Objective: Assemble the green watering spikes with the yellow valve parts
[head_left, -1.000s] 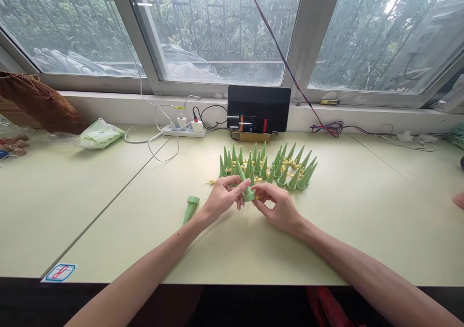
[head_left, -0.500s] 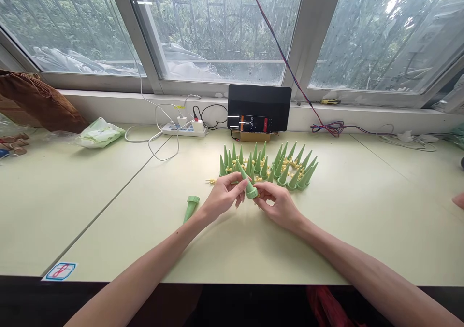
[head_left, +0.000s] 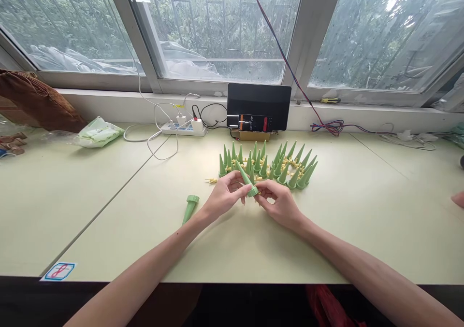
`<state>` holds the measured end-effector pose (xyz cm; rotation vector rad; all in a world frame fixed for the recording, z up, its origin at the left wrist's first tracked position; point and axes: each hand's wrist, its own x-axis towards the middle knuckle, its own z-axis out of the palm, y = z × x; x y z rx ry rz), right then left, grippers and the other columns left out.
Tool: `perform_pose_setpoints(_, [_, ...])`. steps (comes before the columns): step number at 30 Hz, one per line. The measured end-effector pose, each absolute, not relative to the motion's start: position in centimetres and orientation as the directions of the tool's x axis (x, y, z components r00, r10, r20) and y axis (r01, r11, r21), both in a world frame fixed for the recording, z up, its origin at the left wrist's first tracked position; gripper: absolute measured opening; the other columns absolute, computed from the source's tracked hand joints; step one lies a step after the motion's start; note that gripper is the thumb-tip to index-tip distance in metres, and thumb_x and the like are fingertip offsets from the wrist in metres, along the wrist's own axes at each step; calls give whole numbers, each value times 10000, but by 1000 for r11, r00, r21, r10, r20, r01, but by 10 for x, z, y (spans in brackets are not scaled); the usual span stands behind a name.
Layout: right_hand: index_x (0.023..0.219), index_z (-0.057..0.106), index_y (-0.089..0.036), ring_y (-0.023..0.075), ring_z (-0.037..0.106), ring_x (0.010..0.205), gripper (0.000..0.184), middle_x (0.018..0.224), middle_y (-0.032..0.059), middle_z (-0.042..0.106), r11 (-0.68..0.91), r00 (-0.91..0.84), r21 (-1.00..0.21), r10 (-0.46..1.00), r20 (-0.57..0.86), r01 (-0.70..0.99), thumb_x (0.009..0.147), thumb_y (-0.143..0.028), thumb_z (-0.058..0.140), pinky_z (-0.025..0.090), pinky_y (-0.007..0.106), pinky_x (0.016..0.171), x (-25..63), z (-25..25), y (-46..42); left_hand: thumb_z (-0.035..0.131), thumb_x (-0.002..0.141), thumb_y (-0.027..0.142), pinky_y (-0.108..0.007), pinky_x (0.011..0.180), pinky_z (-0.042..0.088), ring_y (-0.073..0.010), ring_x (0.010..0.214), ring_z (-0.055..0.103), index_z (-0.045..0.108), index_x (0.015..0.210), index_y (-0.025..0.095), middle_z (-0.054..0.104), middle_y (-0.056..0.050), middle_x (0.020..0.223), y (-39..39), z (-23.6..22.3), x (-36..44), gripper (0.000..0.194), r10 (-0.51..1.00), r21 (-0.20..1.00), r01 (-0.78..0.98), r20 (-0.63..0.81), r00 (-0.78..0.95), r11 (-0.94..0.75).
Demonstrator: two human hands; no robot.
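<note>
My left hand point(head_left: 227, 191) is closed around a green plant watering spike point(head_left: 245, 176), its tip slanting up and left, its ribbed cap end low and right. At that cap, my right hand point(head_left: 277, 199) is closed in a pinch; a bit of a small yellow fitting point(head_left: 258, 193) shows at its fingertips, mostly hidden. Beyond both hands stand several green spikes point(head_left: 306, 176), tips up, with small yellow fittings point(head_left: 289, 164) scattered among them. Left of my left forearm lies another green spike point(head_left: 190, 208), partly covered by the arm.
A phone point(head_left: 253, 122) leans on a black screen point(head_left: 259, 100) at the back. Left of it is a power strip point(head_left: 184, 130) with cables. A green-white packet point(head_left: 99, 133) and a brown bag point(head_left: 39, 102) lie far left. Part of another person's hand point(head_left: 458, 199) shows at the right edge.
The held spike has shifted slightly, and my left thumb has slid nearer its cap. My right fingers stay at the cap. Everything else looks the same.
</note>
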<state>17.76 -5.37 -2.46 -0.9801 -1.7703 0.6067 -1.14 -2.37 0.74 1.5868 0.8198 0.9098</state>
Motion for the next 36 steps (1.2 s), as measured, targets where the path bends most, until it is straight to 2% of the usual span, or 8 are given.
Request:
perform_pose_setpoints(6, [988, 665, -196, 161, 619, 710, 136, 864, 52, 666, 600, -187, -706, 796, 576, 377, 877, -150, 600, 537, 301, 652, 178, -26, -55, 654, 881, 423, -295, 591, 567, -130, 636, 639, 611, 930, 146, 625, -58, 973, -26, 12, -11, 284, 864, 996, 26, 64, 500, -88])
perform_pose_setpoints(12, [1039, 658, -222, 168, 628, 728, 143, 889, 53, 665, 613, -200, -692, 786, 585, 381, 912, -197, 599, 554, 320, 680, 178, -25, -56, 645, 890, 418, -256, 568, 551, -106, 639, 581, 610, 1022, 156, 611, -52, 949, -23, 8, -12, 295, 885, 997, -36, 71, 461, -61])
perform_pose_setpoints(16, [1051, 676, -228, 164, 622, 725, 142, 881, 48, 658, 595, -174, -724, 800, 574, 349, 929, -226, 604, 557, 328, 696, 179, -24, -55, 650, 889, 428, -244, 562, 545, -120, 688, 571, 592, 1088, 161, 606, -54, 930, -21, 7, -15, 337, 895, 995, -77, 89, 437, -62])
perform_pose_setpoints(20, [970, 725, -231, 163, 611, 720, 116, 895, 56, 644, 533, -66, -806, 842, 536, 258, 934, -280, 626, 551, 317, 646, 180, -22, -53, 665, 879, 435, -256, 570, 556, -157, 796, 600, 552, 1151, 175, 642, -95, 1060, -20, 10, -15, 393, 900, 990, -92, 137, 413, -108])
perform_pose_setpoints(25, [912, 749, -227, 144, 598, 641, 160, 902, 58, 624, 486, -5, -866, 872, 489, 115, 911, -365, 667, 564, 309, 564, 180, -21, -52, 666, 886, 415, -262, 599, 564, -138, 759, 606, 518, 1095, 173, 660, -111, 1101, -20, 10, -14, 354, 893, 988, -88, 154, 422, -129])
perform_pose_setpoints(31, [979, 753, -237, 163, 658, 692, 168, 950, 63, 640, 493, 26, -869, 869, 494, 48, 912, -366, 671, 614, 356, 677, 180, -19, -52, 655, 889, 430, -257, 594, 557, -171, 838, 622, 537, 1063, 167, 655, -107, 1061, -20, 11, -14, 337, 886, 991, -46, 130, 444, -123])
perform_pose_setpoints(36, [960, 743, -244, 168, 667, 707, 127, 925, 48, 653, 496, 47, -868, 867, 496, 16, 905, -340, 680, 610, 359, 690, 182, -20, -51, 633, 894, 450, -266, 608, 564, -132, 728, 603, 590, 948, 159, 636, -77, 1009, -22, 11, -15, 299, 850, 989, 28, 109, 515, -144])
